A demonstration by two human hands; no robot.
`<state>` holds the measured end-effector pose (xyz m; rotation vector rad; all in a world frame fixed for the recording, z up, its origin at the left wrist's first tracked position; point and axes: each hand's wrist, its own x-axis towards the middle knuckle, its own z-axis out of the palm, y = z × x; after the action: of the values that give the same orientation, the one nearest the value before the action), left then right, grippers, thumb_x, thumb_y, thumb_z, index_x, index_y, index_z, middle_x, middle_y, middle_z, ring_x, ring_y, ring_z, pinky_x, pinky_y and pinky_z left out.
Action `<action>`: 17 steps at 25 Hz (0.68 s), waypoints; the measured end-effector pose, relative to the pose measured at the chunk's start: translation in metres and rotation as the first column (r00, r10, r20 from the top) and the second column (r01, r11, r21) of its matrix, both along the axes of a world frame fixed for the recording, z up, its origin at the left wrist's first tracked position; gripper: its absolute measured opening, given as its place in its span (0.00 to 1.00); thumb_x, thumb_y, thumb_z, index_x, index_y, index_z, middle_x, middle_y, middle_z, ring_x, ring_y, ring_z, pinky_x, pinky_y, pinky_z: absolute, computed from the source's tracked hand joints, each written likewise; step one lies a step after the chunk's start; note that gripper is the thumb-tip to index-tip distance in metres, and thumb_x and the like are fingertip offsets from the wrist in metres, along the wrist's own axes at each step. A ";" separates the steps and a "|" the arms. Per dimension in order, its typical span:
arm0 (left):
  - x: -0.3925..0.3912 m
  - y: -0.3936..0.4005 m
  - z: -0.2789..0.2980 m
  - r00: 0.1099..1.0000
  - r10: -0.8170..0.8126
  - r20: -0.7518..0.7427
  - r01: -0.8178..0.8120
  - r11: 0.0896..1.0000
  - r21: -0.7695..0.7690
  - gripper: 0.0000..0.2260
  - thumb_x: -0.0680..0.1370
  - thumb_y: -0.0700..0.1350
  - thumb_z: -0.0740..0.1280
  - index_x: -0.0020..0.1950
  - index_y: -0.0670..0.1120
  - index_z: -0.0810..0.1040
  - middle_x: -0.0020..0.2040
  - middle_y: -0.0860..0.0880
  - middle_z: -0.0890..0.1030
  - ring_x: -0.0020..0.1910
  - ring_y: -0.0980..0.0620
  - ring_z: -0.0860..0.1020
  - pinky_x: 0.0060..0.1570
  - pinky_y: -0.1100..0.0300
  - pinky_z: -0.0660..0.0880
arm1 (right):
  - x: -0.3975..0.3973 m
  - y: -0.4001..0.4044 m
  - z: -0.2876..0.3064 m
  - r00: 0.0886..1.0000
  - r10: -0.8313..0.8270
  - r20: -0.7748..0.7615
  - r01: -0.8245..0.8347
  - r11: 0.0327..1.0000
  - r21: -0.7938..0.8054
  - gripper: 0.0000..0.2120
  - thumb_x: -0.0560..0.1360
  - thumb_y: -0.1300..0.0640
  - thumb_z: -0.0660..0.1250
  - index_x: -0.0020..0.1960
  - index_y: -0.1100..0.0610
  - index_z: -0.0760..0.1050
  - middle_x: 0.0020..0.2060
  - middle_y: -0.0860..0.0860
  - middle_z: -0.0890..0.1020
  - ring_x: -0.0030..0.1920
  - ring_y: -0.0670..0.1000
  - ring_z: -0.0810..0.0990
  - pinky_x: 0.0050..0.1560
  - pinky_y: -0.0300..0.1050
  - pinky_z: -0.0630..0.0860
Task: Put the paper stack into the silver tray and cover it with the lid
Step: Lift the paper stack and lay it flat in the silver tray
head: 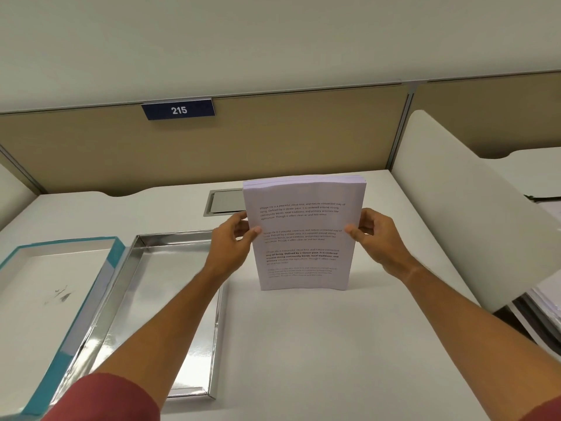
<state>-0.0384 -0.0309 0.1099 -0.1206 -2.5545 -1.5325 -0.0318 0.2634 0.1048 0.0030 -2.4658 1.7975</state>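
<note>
Paper stack [303, 235] standing upright on its bottom edge on the tabletop [318, 344], printed face toward the camera, just right of the silver tray [170, 299]. Being pinched at mid-height by 2 hands: left hand [232, 241] closing its grip on the left edge, right hand [375, 235] closing its grip on the right edge, thumbs in front, fingers wrapping behind. Probably being squared against the tabletop so the sheets line up before going in; bottom edge bowing slightly, possibly touching down, though contact hard to confirm from this angle. Tray lying open and unfilled, long side running away from the camera, ready for receiving. Lid [45, 299], teal-edged, resting upside down just left of the tray, overlapping its left rim or merely abutting it. Remaining: lowering the stack flat into the tray, then flipping the lid over it.
</note>
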 end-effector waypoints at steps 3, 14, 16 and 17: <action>0.007 0.008 -0.001 0.998 0.008 -0.065 -0.011 0.999 -0.047 0.13 0.80 0.42 0.63 0.64 0.42 0.75 0.53 0.52 0.80 0.49 0.52 0.80 0.49 0.67 0.78 | 0.005 -0.018 0.000 0.998 -0.040 -0.056 0.044 0.997 0.057 0.12 0.79 0.56 0.63 0.60 0.59 0.67 0.52 0.54 0.82 0.48 0.55 0.83 0.45 0.42 0.79; 0.009 0.005 -0.003 0.998 0.016 -0.056 -0.022 0.993 -0.117 0.11 0.79 0.40 0.65 0.60 0.41 0.77 0.53 0.51 0.80 0.49 0.52 0.78 0.48 0.66 0.73 | 0.013 -0.011 -0.002 0.999 -0.005 -0.032 0.006 0.999 0.041 0.10 0.79 0.61 0.63 0.59 0.57 0.71 0.51 0.50 0.81 0.50 0.51 0.81 0.51 0.43 0.81; 0.006 0.002 -0.001 1.000 0.027 -0.011 -0.028 0.994 -0.101 0.10 0.78 0.41 0.67 0.59 0.41 0.77 0.53 0.51 0.80 0.48 0.51 0.78 0.49 0.62 0.73 | 0.011 0.000 -0.003 1.000 0.012 0.007 -0.013 0.997 0.079 0.10 0.76 0.62 0.68 0.57 0.58 0.75 0.51 0.53 0.83 0.52 0.53 0.82 0.57 0.50 0.79; 0.005 0.001 0.000 1.000 0.031 0.003 -0.031 0.995 -0.099 0.10 0.77 0.41 0.67 0.58 0.41 0.77 0.52 0.50 0.80 0.48 0.50 0.78 0.49 0.61 0.73 | 0.010 0.003 -0.003 1.000 0.015 0.023 -0.017 0.996 0.087 0.11 0.75 0.63 0.69 0.57 0.59 0.77 0.50 0.53 0.84 0.51 0.54 0.83 0.58 0.51 0.79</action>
<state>-0.0339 -0.0295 0.1097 -0.0888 -2.6233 -1.3978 -0.0219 0.2663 0.1023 0.0085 -2.5646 1.7030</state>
